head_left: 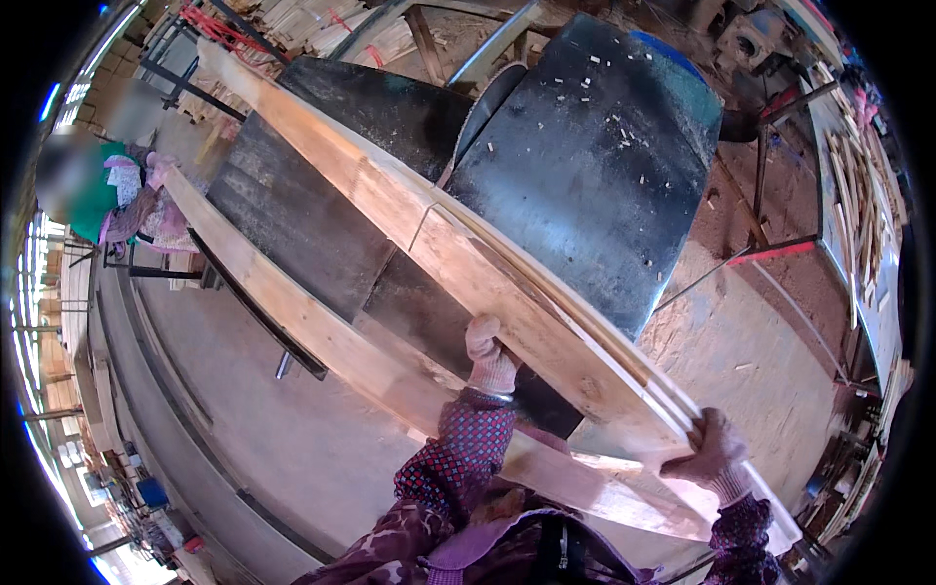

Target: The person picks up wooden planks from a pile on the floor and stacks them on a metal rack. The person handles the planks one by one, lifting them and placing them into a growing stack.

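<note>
A long pale wooden board (468, 263) lies slantwise over the black metal saw table (575, 185), from the far left toward my lower right. Thinner strips of wood (585, 336) run along its right side. My left hand (490, 356), in a pinkish work glove, is closed at the board's near edge; some of its fingers are hidden. Near the board's close end, my right hand (710, 456), also gloved, grips the board and strips from the right. A second long board (312, 312) passes beneath my left forearm. The round saw blade (486, 112) rises beyond the first board.
At the left, another person in green (93, 190) stands by the second board's far end. A metal rack (853, 224) holding wood strips stands at the right. Long beams (175, 390) lie along the left floor. Wood chips (624, 122) dot the saw table.
</note>
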{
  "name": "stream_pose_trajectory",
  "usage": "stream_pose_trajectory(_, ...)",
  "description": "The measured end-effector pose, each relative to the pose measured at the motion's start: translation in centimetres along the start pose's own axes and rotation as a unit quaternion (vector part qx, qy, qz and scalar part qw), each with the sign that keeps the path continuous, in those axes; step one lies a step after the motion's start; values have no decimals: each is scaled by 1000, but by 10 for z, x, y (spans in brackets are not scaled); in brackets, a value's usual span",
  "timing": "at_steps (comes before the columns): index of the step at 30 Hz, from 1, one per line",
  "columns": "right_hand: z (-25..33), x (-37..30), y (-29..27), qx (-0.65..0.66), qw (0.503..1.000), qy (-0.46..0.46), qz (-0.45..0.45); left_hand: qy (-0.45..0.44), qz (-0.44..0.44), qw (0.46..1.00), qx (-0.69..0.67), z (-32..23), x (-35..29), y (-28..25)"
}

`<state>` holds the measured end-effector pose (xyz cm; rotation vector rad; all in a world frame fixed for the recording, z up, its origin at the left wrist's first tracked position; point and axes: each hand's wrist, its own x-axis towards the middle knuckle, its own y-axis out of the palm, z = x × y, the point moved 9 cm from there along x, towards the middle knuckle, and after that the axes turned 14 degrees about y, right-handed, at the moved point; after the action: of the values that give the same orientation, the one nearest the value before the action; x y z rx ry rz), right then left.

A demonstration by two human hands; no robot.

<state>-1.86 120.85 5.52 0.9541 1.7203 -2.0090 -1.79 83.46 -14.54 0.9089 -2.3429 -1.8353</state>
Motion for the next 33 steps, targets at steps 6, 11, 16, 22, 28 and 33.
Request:
stream_pose_trajectory(6, 18, -20, -40, -76, 934, -113, -329, -240, 126, 781, 563, -51, -6, 64)
stream_pose_trajectory(11, 2, 50, 32, -63, 950, -70, -298, 28, 112, 849, 516, -174, 24, 127)
stream_pose_trajectory(16, 9, 41, 40, -70, 945, -100, -305, 240, 383, 69, 889, -195, 105, 217)
stream_pose_trajectory(22, 11, 22, 39, -68, 916, -137, -372, 163, 439, -146, 871, -166, 168, 220)
stream_pose_trajectory(28, 48, 27, 35, -54, 964, -115, -234, 178, 407, -76, 893, -185, 182, 199)
stream_pose_trajectory(33, 166, 40, 19, 35, 966, -206, -150, 202, 377, -72, 901, -194, 180, 192)
